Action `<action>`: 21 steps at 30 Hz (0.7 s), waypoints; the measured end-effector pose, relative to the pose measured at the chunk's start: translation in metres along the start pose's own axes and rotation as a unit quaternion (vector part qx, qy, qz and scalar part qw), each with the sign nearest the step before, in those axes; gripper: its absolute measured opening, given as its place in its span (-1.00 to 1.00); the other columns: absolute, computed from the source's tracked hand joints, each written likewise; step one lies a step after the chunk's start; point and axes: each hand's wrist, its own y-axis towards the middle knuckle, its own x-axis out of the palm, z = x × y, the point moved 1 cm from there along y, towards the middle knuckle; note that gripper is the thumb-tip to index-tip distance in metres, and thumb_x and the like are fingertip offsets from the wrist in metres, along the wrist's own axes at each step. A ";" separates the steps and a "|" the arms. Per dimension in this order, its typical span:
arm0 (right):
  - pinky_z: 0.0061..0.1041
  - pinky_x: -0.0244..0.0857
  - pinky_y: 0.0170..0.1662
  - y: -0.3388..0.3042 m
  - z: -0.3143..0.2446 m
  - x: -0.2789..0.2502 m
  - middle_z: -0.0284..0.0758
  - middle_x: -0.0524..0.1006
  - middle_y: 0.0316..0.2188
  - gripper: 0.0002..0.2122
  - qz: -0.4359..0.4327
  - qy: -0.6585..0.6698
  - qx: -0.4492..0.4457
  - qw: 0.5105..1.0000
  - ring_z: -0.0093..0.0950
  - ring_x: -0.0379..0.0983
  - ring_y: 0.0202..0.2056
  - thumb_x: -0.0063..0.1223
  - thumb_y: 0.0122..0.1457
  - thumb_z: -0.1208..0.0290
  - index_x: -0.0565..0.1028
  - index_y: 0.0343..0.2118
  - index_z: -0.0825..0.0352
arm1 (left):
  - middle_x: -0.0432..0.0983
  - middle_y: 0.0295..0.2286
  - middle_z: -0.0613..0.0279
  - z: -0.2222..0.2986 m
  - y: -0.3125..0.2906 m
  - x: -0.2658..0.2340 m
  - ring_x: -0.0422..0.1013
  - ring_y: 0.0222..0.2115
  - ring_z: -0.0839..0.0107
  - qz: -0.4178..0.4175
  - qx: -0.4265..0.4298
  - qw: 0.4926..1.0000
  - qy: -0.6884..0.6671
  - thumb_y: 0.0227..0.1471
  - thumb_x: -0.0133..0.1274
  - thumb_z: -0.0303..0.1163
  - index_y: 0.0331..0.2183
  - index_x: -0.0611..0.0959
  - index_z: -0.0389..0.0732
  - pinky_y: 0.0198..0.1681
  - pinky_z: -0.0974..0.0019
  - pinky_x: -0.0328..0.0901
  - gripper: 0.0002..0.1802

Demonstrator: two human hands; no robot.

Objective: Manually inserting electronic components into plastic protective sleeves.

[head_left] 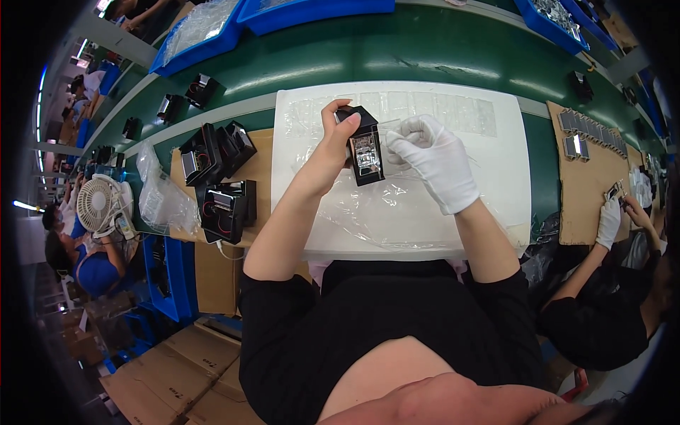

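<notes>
Your bare left hand (330, 147) grips the black rectangular housing (366, 156) at its far end, above the white work sheet (496, 170); its long axis runs roughly away from you. Your gloved right hand (433, 157) is just right of it, fingertips pinched narrow; whether they hold clear film, you cannot tell. Similar black housings (230, 210) sit left, on cardboard (265, 180).

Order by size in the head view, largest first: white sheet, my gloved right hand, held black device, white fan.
White sheet
Your gloved right hand
Black device and white fan: too alike to rank
</notes>
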 end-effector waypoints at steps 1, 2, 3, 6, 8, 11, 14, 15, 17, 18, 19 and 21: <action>-0.67 0.47 -0.36 0.002 0.003 0.000 -0.27 0.61 -0.42 -0.82 -0.011 0.000 0.009 1.000 -0.56 0.56 -0.45 0.23 0.20 0.49 0.52 -0.17 0.39 | 0.23 0.04 -0.06 0.000 0.000 0.005 0.31 -0.02 0.08 0.011 0.001 1.000 -0.013 0.20 -0.08 0.02 0.22 0.12 0.05 0.01 0.05 0.27 -0.34; -0.66 0.47 -0.35 0.003 0.005 0.000 -0.27 0.61 -0.40 -0.80 -0.021 0.001 0.017 1.000 -0.55 0.57 -0.44 0.24 0.19 0.46 0.52 -0.17 0.39 | 0.20 0.05 -0.06 0.000 -0.001 0.011 0.29 -0.01 0.08 0.021 0.002 0.999 -0.027 0.20 -0.07 0.02 0.22 0.11 0.05 0.01 0.04 0.27 -0.34; -0.64 0.47 -0.35 0.003 0.005 0.000 -0.27 0.62 -0.39 -0.78 -0.032 0.001 0.026 0.999 -0.54 0.57 -0.43 0.26 0.18 0.43 0.52 -0.16 0.39 | 0.17 0.07 -0.06 -0.001 -0.001 0.016 0.28 0.00 0.09 0.031 0.003 0.999 -0.040 0.21 -0.07 0.01 0.22 0.09 0.05 0.02 0.04 0.27 -0.33; -0.61 0.47 -0.32 -0.006 -0.002 0.012 -0.27 0.63 -0.36 -0.72 -0.021 -0.184 -0.064 0.981 -0.51 0.57 -0.41 0.29 0.15 0.36 0.53 -0.15 0.40 | 0.16 0.05 -0.09 -0.010 0.002 0.028 0.25 0.01 0.09 0.063 0.022 0.995 -0.074 0.24 -0.06 -0.06 0.23 0.02 0.02 0.01 0.04 0.27 -0.32; -0.57 0.47 -0.30 -0.011 -0.007 0.018 -0.28 0.65 -0.32 -0.66 -0.008 -0.362 -0.152 0.920 -0.48 0.58 -0.38 0.32 0.12 0.29 0.53 -0.13 0.40 | 0.15 0.04 -0.13 -0.015 0.003 0.030 0.22 0.01 0.10 0.094 0.041 0.989 -0.107 0.28 -0.05 -0.13 0.25 -0.06 0.00 0.01 0.05 0.28 -0.29; -0.56 0.47 -0.28 -0.003 -0.003 0.011 -0.26 0.65 -0.28 -0.60 0.011 -0.329 -0.119 0.937 -0.45 0.58 -0.36 0.33 0.09 0.26 0.53 -0.10 0.42 | 0.17 0.05 -0.13 -0.016 0.002 0.029 0.23 0.02 0.07 0.084 0.085 0.989 -0.081 0.24 0.03 -0.12 0.25 -0.04 -0.08 0.06 0.03 0.27 -0.23; -0.53 0.47 -0.24 0.014 -0.003 -0.004 -0.21 0.65 -0.22 -0.50 0.029 -0.226 -0.069 0.971 -0.41 0.59 -0.31 0.31 0.06 0.16 0.52 -0.04 0.45 | 0.18 0.06 -0.14 -0.021 -0.007 0.019 0.25 0.02 0.04 0.078 0.128 0.987 -0.054 0.20 0.11 -0.10 0.26 -0.02 -0.15 0.11 0.02 0.25 -0.16; -0.52 0.47 -0.22 0.022 -0.005 -0.015 -0.19 0.65 -0.21 -0.46 0.030 -0.157 -0.050 0.986 -0.39 0.60 -0.27 0.28 0.07 0.11 0.51 -0.02 0.46 | 0.18 0.07 -0.14 -0.029 -0.013 0.008 0.24 0.05 0.01 0.086 0.183 0.973 0.110 0.17 0.14 -0.09 0.26 0.01 -0.18 0.14 0.01 0.23 -0.13; -0.52 0.46 -0.18 0.048 0.002 -0.043 -0.17 0.64 -0.18 -0.44 0.034 -0.181 -0.030 0.982 -0.39 0.59 -0.23 0.29 0.05 0.12 0.50 -0.01 0.48 | 0.19 0.10 -0.15 -0.050 -0.024 -0.018 0.23 0.10 -0.06 0.098 0.276 0.857 0.425 0.11 0.21 -0.07 0.25 0.05 -0.24 0.20 -0.01 0.18 -0.07; -0.51 0.46 -0.13 0.062 0.007 -0.053 -0.15 0.63 -0.15 -0.42 0.040 -0.206 -0.007 0.978 -0.40 0.58 -0.20 0.30 0.04 0.13 0.49 0.00 0.51 | 0.19 0.11 -0.15 -0.062 -0.027 -0.025 0.22 0.12 -0.09 0.098 0.307 0.760 0.564 0.08 0.25 -0.06 0.25 0.07 -0.27 0.23 -0.02 0.16 -0.05; -0.51 0.44 -0.09 0.072 0.003 -0.060 -0.16 0.63 -0.15 -0.46 0.056 -0.223 -0.008 0.973 -0.38 0.58 -0.19 0.29 0.06 0.16 0.50 0.00 0.49 | 0.19 0.11 -0.15 -0.071 -0.030 -0.027 0.22 0.12 -0.09 0.099 0.307 0.760 0.565 0.08 0.25 -0.06 0.25 0.07 -0.27 0.23 -0.02 0.16 -0.05; -0.50 0.43 -0.05 0.090 -0.002 -0.063 -0.17 0.63 -0.14 -0.49 0.070 -0.238 -0.009 0.969 -0.36 0.57 -0.19 0.27 0.09 0.18 0.50 0.01 0.46 | 0.18 0.13 -0.16 -0.090 -0.034 -0.024 0.16 0.18 -0.13 0.104 0.289 0.756 0.578 0.02 0.29 -0.04 0.23 0.12 -0.31 0.27 -0.04 0.10 -0.01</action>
